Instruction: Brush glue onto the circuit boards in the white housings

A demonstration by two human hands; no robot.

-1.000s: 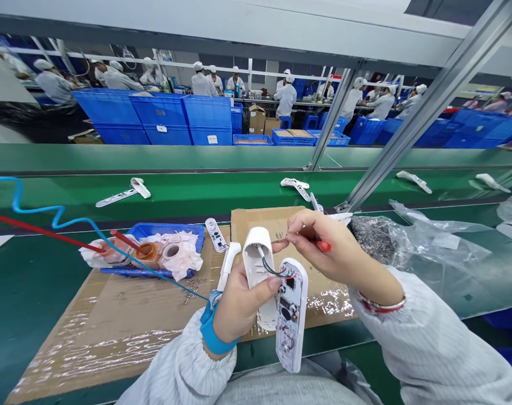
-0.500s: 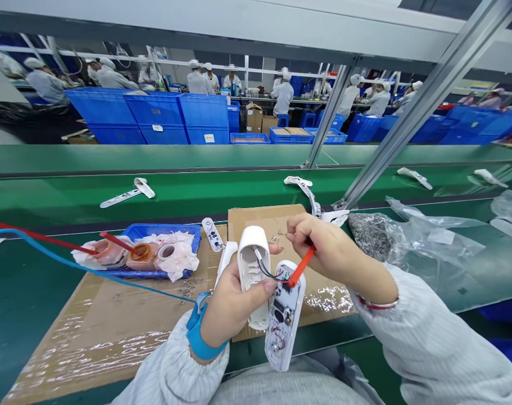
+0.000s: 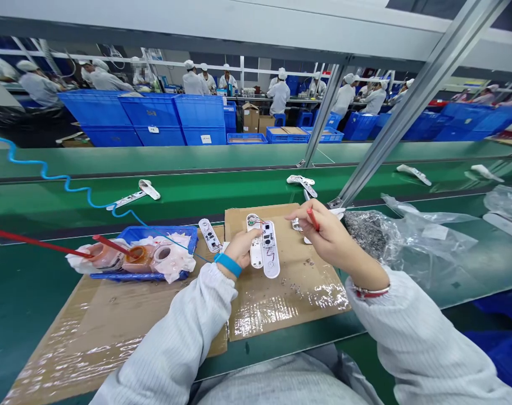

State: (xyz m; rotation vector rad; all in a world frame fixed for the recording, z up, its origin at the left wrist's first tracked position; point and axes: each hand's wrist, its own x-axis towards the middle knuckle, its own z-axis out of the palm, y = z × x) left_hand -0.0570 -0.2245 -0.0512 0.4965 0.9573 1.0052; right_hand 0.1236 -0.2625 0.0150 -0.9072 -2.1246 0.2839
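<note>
Both hands (image 3: 239, 250) (image 3: 335, 239) sit over cardboard (image 3: 289, 304): left fingers (image 3: 244, 239) grip white housing (image 3: 264, 250), right fingers (image 3: 300, 211) pinch red tool (image 3: 312, 218).

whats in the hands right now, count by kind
white shell, left hand: 1
circuit panel, left hand: 1
red stick, right hand: 1
total: 3

Left hand (image 3: 241, 249) steadies white plastic shells (image 3: 271, 249) (wired, it seems); right hand (image 3: 332, 236) pinches a red tool (image 3: 313, 219).
</note>
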